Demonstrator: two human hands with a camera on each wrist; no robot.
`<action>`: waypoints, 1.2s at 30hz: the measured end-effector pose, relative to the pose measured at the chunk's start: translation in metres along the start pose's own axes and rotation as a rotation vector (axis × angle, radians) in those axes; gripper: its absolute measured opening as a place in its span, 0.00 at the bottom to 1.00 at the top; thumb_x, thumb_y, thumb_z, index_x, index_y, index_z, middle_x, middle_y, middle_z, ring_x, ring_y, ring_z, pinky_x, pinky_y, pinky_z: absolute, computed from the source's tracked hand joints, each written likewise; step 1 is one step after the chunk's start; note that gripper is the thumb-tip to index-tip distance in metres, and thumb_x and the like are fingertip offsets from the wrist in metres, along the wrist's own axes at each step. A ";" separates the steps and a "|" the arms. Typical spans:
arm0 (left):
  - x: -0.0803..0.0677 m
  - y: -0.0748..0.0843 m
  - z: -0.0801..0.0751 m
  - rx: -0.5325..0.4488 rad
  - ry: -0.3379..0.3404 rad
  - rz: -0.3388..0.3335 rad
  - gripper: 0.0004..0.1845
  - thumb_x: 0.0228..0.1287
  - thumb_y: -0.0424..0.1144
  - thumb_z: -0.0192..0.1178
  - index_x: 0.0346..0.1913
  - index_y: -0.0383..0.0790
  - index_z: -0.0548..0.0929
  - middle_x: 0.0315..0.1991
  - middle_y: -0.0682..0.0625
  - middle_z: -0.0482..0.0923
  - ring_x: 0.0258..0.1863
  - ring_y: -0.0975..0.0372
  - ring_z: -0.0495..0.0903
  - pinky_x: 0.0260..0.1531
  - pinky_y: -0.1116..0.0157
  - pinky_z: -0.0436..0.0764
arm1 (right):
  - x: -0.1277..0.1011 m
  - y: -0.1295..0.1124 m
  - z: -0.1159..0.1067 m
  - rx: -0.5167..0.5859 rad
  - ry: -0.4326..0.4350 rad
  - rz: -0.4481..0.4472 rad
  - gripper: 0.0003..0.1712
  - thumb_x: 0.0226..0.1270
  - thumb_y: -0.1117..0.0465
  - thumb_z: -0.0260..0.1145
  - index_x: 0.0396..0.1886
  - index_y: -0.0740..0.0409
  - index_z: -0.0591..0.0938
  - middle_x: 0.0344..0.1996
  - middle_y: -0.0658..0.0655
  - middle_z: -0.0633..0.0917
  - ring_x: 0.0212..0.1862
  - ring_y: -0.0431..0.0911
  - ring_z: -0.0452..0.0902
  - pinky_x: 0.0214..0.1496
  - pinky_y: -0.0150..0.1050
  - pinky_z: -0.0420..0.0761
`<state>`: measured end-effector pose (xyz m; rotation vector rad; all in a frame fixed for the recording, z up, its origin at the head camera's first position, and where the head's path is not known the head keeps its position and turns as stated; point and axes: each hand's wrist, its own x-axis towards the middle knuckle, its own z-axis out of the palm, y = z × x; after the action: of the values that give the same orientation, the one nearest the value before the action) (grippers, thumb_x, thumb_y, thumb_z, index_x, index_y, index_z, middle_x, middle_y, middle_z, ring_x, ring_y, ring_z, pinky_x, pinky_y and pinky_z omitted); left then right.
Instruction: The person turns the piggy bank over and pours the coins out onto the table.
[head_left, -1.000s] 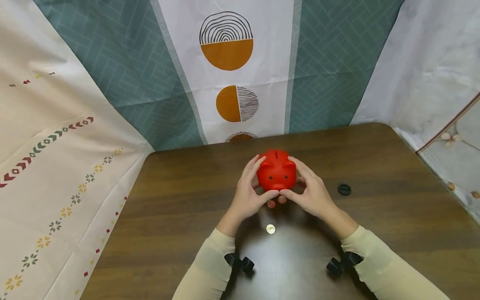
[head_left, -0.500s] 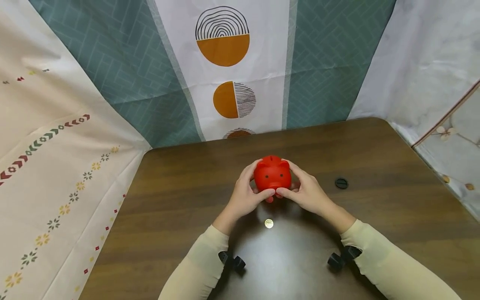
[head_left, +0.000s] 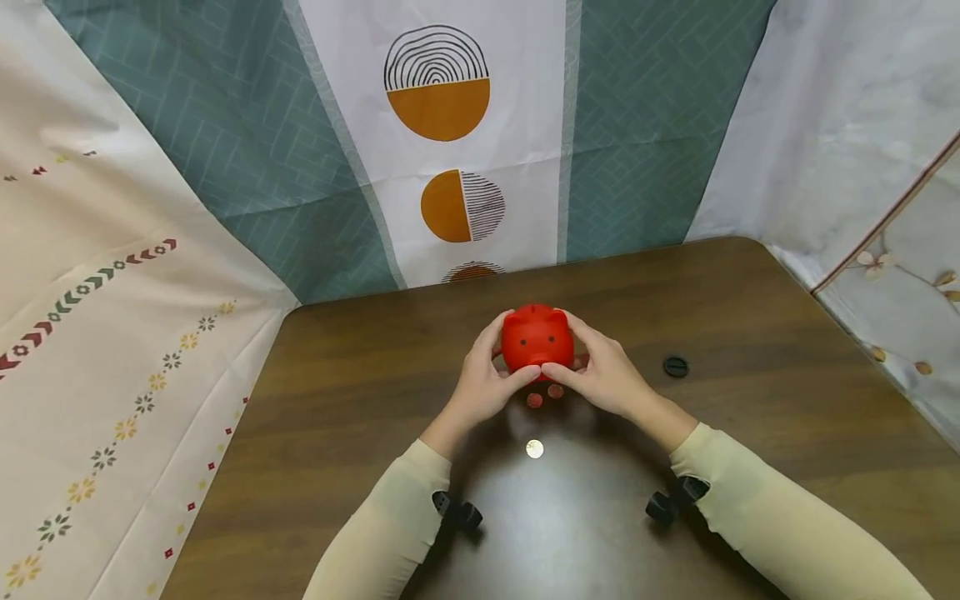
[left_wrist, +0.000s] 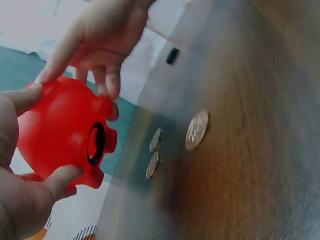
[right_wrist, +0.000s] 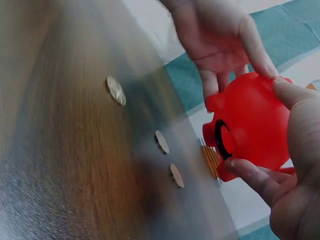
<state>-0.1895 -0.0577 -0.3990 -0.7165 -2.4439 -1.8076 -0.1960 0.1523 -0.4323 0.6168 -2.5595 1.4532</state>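
You lift the piggy bank [head_left: 537, 339] at frame centre, left hand [head_left: 483, 383] and right hand [head_left: 603, 375] curled round it, its open bottom hole over three coins [head_left: 535, 449].

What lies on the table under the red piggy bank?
Under the lifted red plastic piggy bank, two small copper coins lie on the dark wooden table. Its open round belly hole shows only darkness inside.

You had a dark wood table [head_left: 787, 433] with a black round cap [head_left: 676, 366] lying at right, well apart from everything else. Patterned cloth backdrop [head_left: 450, 125] hung behind it, floral sheet [head_left: 112, 375] at left.
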 end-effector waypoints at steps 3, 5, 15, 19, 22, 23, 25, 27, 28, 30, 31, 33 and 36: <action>-0.003 0.000 0.000 -0.013 -0.019 -0.040 0.42 0.57 0.33 0.69 0.72 0.39 0.59 0.65 0.42 0.63 0.58 0.47 0.72 0.42 0.52 0.83 | -0.001 0.003 0.002 0.019 -0.019 0.025 0.47 0.56 0.40 0.70 0.73 0.40 0.61 0.59 0.53 0.76 0.33 0.44 0.84 0.40 0.41 0.84; -0.004 -0.001 0.001 -0.009 -0.023 -0.048 0.42 0.57 0.34 0.69 0.72 0.39 0.59 0.65 0.42 0.63 0.58 0.47 0.72 0.42 0.52 0.83 | -0.002 0.006 0.004 0.022 -0.018 0.035 0.47 0.56 0.40 0.70 0.73 0.40 0.61 0.58 0.53 0.76 0.32 0.43 0.83 0.40 0.42 0.84; -0.009 0.008 0.002 0.064 0.037 0.228 0.41 0.51 0.27 0.71 0.68 0.33 0.62 0.70 0.36 0.55 0.61 0.47 0.70 0.45 0.55 0.82 | -0.008 0.002 0.005 0.021 0.111 -0.157 0.50 0.53 0.54 0.76 0.74 0.45 0.61 0.69 0.53 0.66 0.49 0.51 0.81 0.45 0.43 0.83; -0.004 0.009 0.000 0.027 0.035 0.237 0.42 0.51 0.27 0.71 0.69 0.35 0.63 0.68 0.39 0.59 0.57 0.47 0.74 0.43 0.53 0.82 | -0.005 -0.002 0.003 0.048 0.123 -0.145 0.49 0.54 0.54 0.76 0.74 0.41 0.61 0.66 0.53 0.69 0.44 0.49 0.83 0.42 0.44 0.84; -0.002 -0.005 0.000 -0.022 0.009 0.115 0.42 0.54 0.31 0.71 0.71 0.41 0.61 0.65 0.46 0.63 0.54 0.50 0.77 0.40 0.54 0.83 | -0.005 0.000 0.005 0.062 0.060 -0.044 0.47 0.56 0.47 0.73 0.73 0.37 0.61 0.62 0.52 0.73 0.38 0.45 0.84 0.40 0.39 0.84; -0.001 -0.011 0.001 -0.030 0.002 0.088 0.43 0.54 0.33 0.71 0.71 0.44 0.61 0.64 0.48 0.64 0.55 0.51 0.76 0.40 0.54 0.83 | -0.006 0.002 0.006 0.058 0.046 -0.025 0.47 0.56 0.45 0.73 0.74 0.37 0.61 0.61 0.52 0.74 0.37 0.45 0.84 0.40 0.37 0.84; -0.001 -0.024 0.002 -0.015 0.000 0.057 0.43 0.54 0.36 0.72 0.72 0.49 0.61 0.65 0.51 0.63 0.56 0.52 0.74 0.40 0.55 0.84 | -0.007 0.004 0.008 0.066 0.029 -0.003 0.48 0.56 0.44 0.72 0.74 0.39 0.60 0.62 0.54 0.73 0.38 0.45 0.84 0.40 0.37 0.84; 0.000 -0.034 0.004 -0.007 0.003 0.040 0.43 0.54 0.39 0.72 0.72 0.53 0.61 0.65 0.53 0.63 0.58 0.54 0.73 0.40 0.55 0.84 | -0.008 0.006 0.009 0.072 0.026 0.007 0.48 0.55 0.43 0.72 0.74 0.39 0.60 0.62 0.53 0.73 0.37 0.45 0.84 0.40 0.37 0.84; 0.001 -0.037 0.005 -0.005 0.005 0.036 0.43 0.54 0.40 0.72 0.71 0.54 0.61 0.65 0.53 0.63 0.58 0.54 0.73 0.40 0.54 0.84 | -0.008 0.007 0.010 0.070 0.026 0.010 0.48 0.55 0.42 0.72 0.74 0.39 0.60 0.61 0.52 0.73 0.37 0.45 0.84 0.40 0.37 0.84; 0.001 -0.039 0.005 -0.004 0.014 0.039 0.43 0.54 0.39 0.72 0.71 0.55 0.61 0.65 0.53 0.63 0.58 0.53 0.72 0.40 0.54 0.83 | -0.007 0.008 0.010 0.067 0.024 0.002 0.48 0.56 0.42 0.72 0.74 0.38 0.60 0.61 0.51 0.74 0.37 0.44 0.84 0.39 0.36 0.84; 0.001 -0.039 0.005 0.001 0.021 0.056 0.43 0.54 0.39 0.72 0.71 0.54 0.61 0.66 0.53 0.62 0.58 0.53 0.72 0.40 0.54 0.83 | -0.007 0.008 0.010 0.059 0.030 -0.018 0.47 0.56 0.43 0.72 0.74 0.38 0.60 0.62 0.51 0.73 0.39 0.44 0.83 0.40 0.36 0.84; -0.001 -0.036 0.005 0.038 0.036 0.136 0.43 0.53 0.38 0.72 0.71 0.51 0.62 0.69 0.51 0.59 0.60 0.53 0.71 0.42 0.55 0.83 | -0.007 0.007 0.010 0.043 0.059 -0.098 0.49 0.56 0.48 0.74 0.74 0.42 0.60 0.65 0.53 0.71 0.44 0.47 0.83 0.43 0.38 0.84; -0.003 -0.026 0.002 0.121 0.072 0.295 0.44 0.51 0.37 0.73 0.71 0.45 0.63 0.72 0.47 0.54 0.63 0.52 0.68 0.44 0.57 0.82 | -0.006 0.002 0.008 0.028 0.125 -0.228 0.51 0.53 0.56 0.77 0.74 0.49 0.60 0.69 0.56 0.65 0.50 0.52 0.81 0.44 0.43 0.83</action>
<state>-0.1962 -0.0625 -0.4235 -0.9267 -2.2378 -1.5368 -0.1909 0.1484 -0.4396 0.7670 -2.2928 1.4060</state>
